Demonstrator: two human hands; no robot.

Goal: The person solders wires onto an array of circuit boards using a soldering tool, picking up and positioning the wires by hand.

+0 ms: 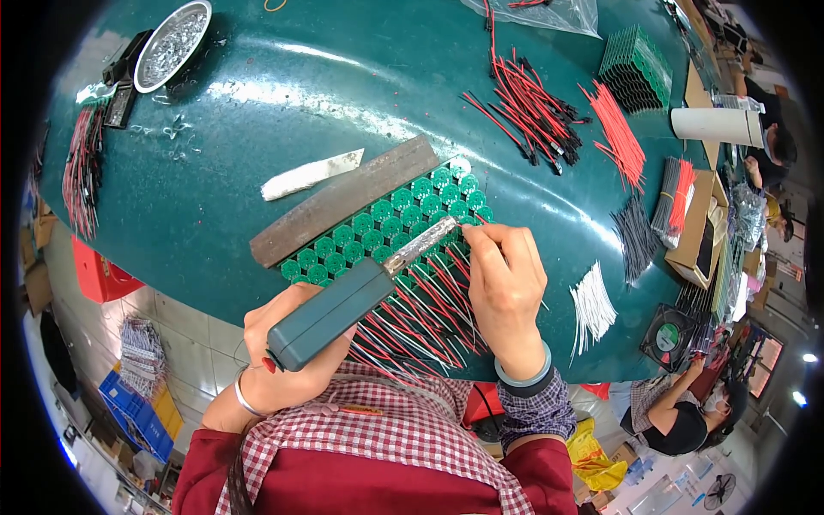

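We note L hand (292, 330) clenched round soldering tool (330, 313), tip over green PCB panel (363, 224); R hand (508, 279) fingers pinch red wire (480, 219) at its R edge. Panel lies on tabletop (215, 163), alongside metal bar (348, 199).

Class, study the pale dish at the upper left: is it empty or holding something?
Holding something: silvery bits lie inside the dish, covering most of its floor. Their depth cannot be told.
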